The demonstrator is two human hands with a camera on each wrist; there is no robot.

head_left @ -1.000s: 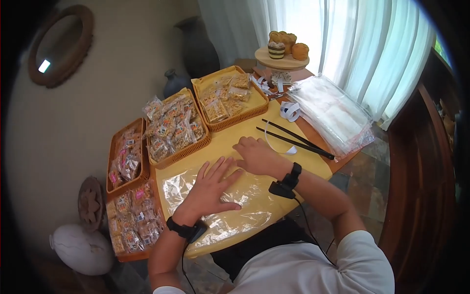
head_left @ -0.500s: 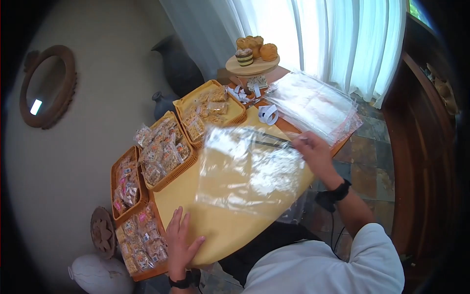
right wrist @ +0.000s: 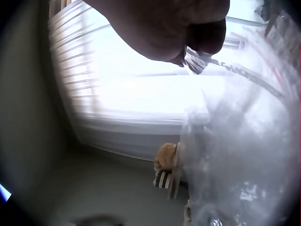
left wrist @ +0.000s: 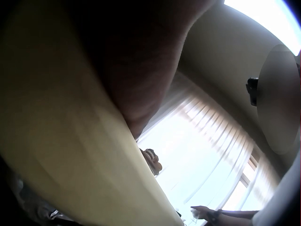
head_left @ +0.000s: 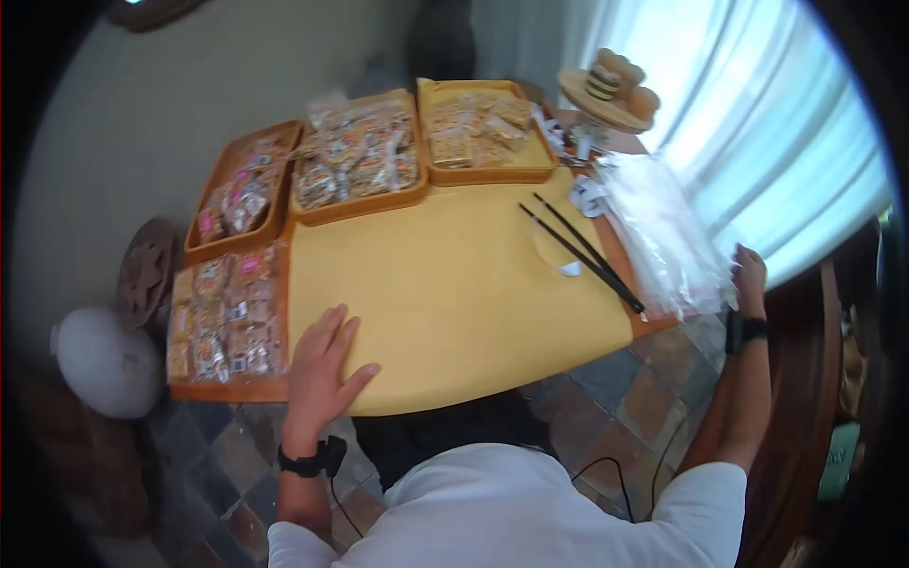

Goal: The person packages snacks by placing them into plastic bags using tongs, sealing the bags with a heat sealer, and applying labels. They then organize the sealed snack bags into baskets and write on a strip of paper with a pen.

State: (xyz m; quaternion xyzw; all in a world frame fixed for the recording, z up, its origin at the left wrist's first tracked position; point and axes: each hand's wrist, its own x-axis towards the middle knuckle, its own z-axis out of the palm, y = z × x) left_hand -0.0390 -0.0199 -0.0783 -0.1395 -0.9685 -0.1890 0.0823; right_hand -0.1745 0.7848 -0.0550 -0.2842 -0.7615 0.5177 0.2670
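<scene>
My left hand [head_left: 325,367] rests with fingers extended on the yellow cloth [head_left: 445,293], near the table's front left edge. In the left wrist view that hand [left wrist: 146,80] is a dark shape over the cloth. My right hand [head_left: 749,269] is out past the table's right side, beside the pile of clear plastic bags [head_left: 663,237]. From the right wrist, its fingers [right wrist: 207,35] pinch the gathered edge of a clear plastic bag [right wrist: 235,160], which hangs down in front of the window.
Three wicker trays of packaged snacks, including the middle tray [head_left: 360,210], line the back. More snack packets [head_left: 227,317] lie at left. Black strips [head_left: 592,256] and a white ribbon roll [head_left: 589,197] lie at right, near a cake stand [head_left: 606,102].
The clear bag has left the cloth, carried rightward by my right hand past the table's side. My left hand stays at the front left. The head view has shifted.
</scene>
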